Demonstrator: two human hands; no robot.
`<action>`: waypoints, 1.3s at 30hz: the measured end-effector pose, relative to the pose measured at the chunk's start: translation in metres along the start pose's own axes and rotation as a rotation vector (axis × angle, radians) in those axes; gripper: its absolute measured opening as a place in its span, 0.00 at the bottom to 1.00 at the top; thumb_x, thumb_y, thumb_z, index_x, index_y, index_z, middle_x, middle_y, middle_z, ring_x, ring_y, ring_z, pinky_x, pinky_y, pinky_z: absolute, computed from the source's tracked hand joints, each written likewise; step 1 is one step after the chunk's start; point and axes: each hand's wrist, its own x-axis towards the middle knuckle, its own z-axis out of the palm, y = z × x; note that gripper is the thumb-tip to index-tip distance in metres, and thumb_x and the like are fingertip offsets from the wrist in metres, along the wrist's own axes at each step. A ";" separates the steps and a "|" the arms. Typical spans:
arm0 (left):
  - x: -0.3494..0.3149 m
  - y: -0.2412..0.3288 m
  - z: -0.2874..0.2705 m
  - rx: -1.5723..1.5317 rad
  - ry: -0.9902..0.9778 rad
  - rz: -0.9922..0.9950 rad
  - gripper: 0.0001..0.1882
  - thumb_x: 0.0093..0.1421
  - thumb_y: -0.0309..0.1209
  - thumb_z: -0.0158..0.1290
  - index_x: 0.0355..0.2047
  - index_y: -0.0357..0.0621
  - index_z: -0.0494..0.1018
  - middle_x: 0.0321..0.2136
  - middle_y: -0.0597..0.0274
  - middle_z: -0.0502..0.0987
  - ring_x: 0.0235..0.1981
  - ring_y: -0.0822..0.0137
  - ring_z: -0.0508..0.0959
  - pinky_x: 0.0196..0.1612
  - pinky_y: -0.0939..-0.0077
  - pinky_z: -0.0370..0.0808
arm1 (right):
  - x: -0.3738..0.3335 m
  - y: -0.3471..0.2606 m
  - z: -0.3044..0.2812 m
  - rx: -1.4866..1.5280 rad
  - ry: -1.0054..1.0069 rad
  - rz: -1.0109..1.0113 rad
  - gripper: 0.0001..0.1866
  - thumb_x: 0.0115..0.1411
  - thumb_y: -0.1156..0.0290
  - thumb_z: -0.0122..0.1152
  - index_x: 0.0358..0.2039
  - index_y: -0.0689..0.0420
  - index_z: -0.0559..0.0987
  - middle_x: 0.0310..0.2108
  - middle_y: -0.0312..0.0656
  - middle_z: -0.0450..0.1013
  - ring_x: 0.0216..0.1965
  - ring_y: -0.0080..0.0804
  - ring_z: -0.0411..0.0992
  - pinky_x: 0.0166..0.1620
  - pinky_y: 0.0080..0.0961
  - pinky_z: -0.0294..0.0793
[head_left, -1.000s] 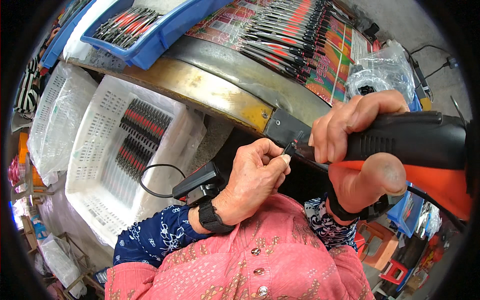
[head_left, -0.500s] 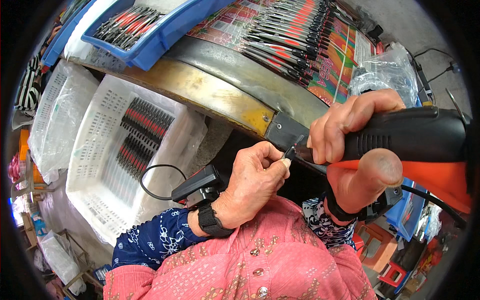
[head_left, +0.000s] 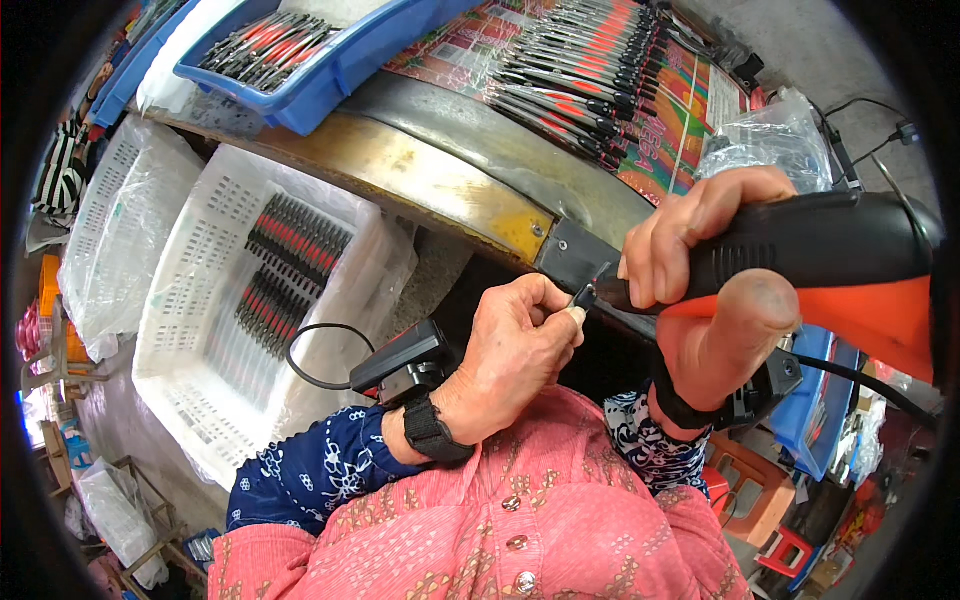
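1. L hand point(head_left: 520, 345) pinches sm. black part point(head_left: 583, 298) at power tool's point(head_left: 830, 235) tip; R hand point(head_left: 690, 232) grips tool.
2. Part seemingly mid-work.
3. Rowed pcs. point(head_left: 298, 240) in white crate point(head_left: 165, 335), tabletop pcs. point(head_left: 590, 75): done/left unclear.

The left hand point(head_left: 518, 335) partly hides a dark piece point(head_left: 584, 297), seemingly too small to identify. The view's right rim cuts off the black-and-orange tool point(head_left: 830, 240), its top edge the blue tray point(head_left: 310, 106).
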 end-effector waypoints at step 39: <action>0.110 0.106 -0.083 1.768 0.657 0.994 0.09 0.49 0.26 0.56 0.34 0.42 0.76 0.31 0.58 0.73 0.36 0.55 0.73 0.39 0.63 0.69 | -0.017 -0.009 -0.063 0.197 0.103 0.015 0.32 0.47 0.44 0.67 0.34 0.58 0.62 0.16 0.35 0.64 0.16 0.26 0.66 0.26 0.24 0.69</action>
